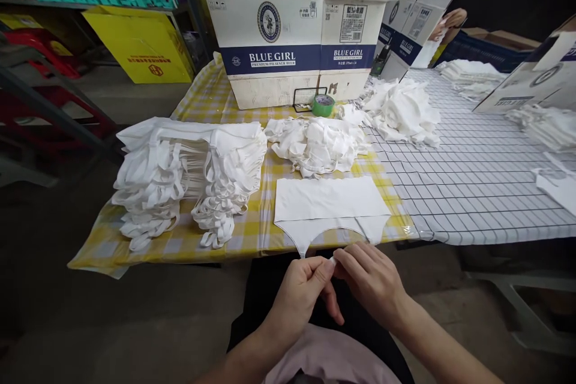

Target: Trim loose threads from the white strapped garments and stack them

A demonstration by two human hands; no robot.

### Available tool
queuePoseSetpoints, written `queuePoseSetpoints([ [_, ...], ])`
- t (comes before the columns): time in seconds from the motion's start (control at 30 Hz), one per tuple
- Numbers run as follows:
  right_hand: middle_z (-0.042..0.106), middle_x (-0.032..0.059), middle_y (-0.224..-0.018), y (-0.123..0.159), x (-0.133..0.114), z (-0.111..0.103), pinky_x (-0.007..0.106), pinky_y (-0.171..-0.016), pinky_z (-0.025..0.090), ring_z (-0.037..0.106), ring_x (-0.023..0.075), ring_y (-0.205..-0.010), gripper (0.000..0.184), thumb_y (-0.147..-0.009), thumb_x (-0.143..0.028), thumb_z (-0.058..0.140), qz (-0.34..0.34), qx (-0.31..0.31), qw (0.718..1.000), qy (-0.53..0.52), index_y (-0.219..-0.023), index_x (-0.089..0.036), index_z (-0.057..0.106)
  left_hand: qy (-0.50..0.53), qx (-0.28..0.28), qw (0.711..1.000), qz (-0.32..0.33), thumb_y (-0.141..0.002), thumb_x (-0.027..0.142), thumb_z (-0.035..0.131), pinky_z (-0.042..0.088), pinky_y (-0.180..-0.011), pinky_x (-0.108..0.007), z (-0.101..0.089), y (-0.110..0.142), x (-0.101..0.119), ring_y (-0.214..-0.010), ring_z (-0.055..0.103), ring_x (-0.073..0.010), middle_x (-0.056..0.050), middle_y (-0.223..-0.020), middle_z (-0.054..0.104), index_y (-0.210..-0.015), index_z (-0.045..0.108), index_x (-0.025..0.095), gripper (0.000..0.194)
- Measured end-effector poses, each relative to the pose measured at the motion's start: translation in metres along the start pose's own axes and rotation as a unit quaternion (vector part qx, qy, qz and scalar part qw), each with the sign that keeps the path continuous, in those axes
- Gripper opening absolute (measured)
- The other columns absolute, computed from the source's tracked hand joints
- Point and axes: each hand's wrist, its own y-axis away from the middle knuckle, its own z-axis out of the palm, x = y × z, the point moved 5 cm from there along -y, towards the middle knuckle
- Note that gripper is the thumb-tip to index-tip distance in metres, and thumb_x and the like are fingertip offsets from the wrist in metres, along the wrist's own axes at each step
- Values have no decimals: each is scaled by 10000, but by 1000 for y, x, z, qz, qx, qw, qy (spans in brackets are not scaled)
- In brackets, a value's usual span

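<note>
A white strappy garment point(330, 201), perhaps a camisole top, lies flat at the table's front edge with its straps toward me. Over my lap, just off that edge, my left hand point(303, 288) pinches a small white bit of fabric, apparently the garment's strap. My right hand point(371, 276) meets it from the other side, fingertips closed on the same strap. Most of the strap is hidden by my fingers. To the left sits a thick stack of white garments point(193, 132) with straps hanging forward. Behind the flat one lies a loose heap of white garments point(319, 144).
A Blue Girl beer carton point(274, 57) stands at the back, with a green tape roll point(323, 105) before it. More white cloth point(405, 111) is piled right of it. Another person's hand point(454, 18) shows at the far right. A yellow bag point(139, 45) stands left.
</note>
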Motion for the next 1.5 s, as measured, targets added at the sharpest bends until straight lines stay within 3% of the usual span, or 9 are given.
queuePoseSetpoints([
  [0.17,573,40,-729,-7,12,5,279,-632,378,502,151,-667,144,-874,-132,409,73,37,992,-92,-856,-199,535,-182,31,980,72,-899,424,366,441,-622,-260,-18,-14,14,-583,574,-140,-19,-583,595,-725,599,150,399],
  [0.33,586,5,-709,-23,40,26,245,-608,415,543,132,-627,73,-883,-248,430,256,21,917,-304,-835,-209,469,-519,140,814,219,-778,250,601,411,-846,-346,-69,-57,37,-935,500,-204,-39,-939,539,-1011,598,212,236],
  [0.47,606,16,-731,-38,46,51,259,-630,447,573,142,-655,162,-893,-347,405,286,-11,843,-454,-820,-205,431,-650,58,715,251,-762,254,633,403,-828,-346,-84,-92,33,-933,475,-197,-31,-960,522,-1004,600,223,246],
  [0.67,618,9,-722,-52,57,75,249,-570,429,542,133,-613,176,-857,-360,452,293,-42,820,-489,-791,-212,384,-741,0,597,308,-866,234,478,366,-755,-354,-80,-107,27,-878,482,-208,-58,-865,551,-840,624,182,158],
  [0.73,613,-4,-692,-56,59,79,241,-540,417,528,129,-580,170,-850,-357,450,291,-62,812,-502,-792,-218,371,-734,4,604,311,-864,194,467,362,-744,-344,-82,-110,26,-868,483,-202,-62,-855,552,-819,628,170,169],
  [0.83,595,-21,-641,-64,62,86,223,-483,382,488,115,-513,170,-837,-367,441,287,-106,803,-512,-790,-221,369,-685,19,670,285,-834,229,530,363,-746,-321,-90,-115,26,-858,479,-184,-36,-842,549,-828,652,193,128],
  [0.97,521,-48,-581,-74,71,91,200,-446,328,412,93,-469,146,-798,-348,461,292,-111,841,-441,-771,-210,420,-624,32,737,257,-797,244,575,363,-763,-303,-98,-121,28,-819,481,-159,-5,-797,540,-848,678,227,116],
  [1.23,471,-42,-501,-88,79,86,217,-487,285,371,103,-480,204,-793,-348,484,236,-100,943,-211,-770,-197,619,-591,45,766,250,-795,299,569,358,-720,-291,-99,-125,30,-782,502,-156,-8,-737,553,-730,674,194,163],
  [1.5,645,27,-667,-84,82,78,245,-554,378,492,129,-530,268,-814,-333,485,232,-69,945,-219,-890,-195,702,-575,55,779,244,-778,243,562,362,-727,-293,-100,-127,30,-777,510,-158,-6,-717,559,-761,691,207,135],
])
